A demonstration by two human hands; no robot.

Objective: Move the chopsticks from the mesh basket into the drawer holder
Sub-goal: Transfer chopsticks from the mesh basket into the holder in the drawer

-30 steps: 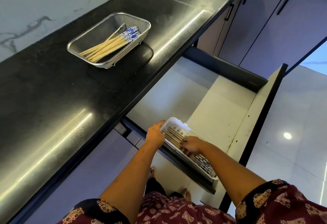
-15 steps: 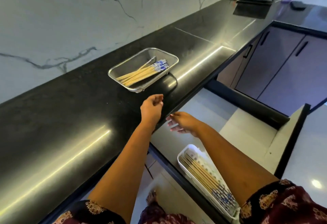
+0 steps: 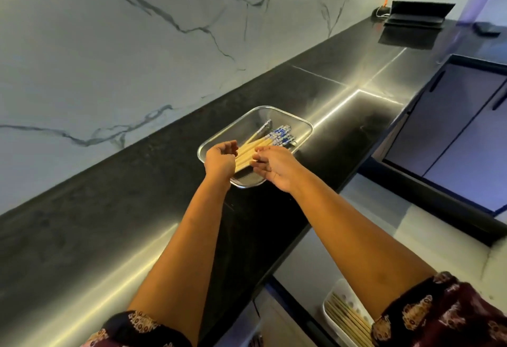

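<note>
Both hands centre frame over mesh basket (image 3: pixel 241 127): left hand (image 3: pixel 220 161) fingers curled at thin ends of the chopsticks (image 3: pixel 255 145), right hand (image 3: pixel 274 167) fingers loosely bent just beside them; can't tell if either has a grip. Risk: loose bundle fans out or a stick slips on the lift; light basket may skid on glossy counter (image 3: pixel 109 223). Drawer holder (image 3: pixel 341 286), lower right, part-filled, partly hidden by right sleeve (image 3: pixel 439 313); counter edge lies btwn basket & drawer. Black stand (image 3: pixel 417 15) upper right, well apart.
</note>
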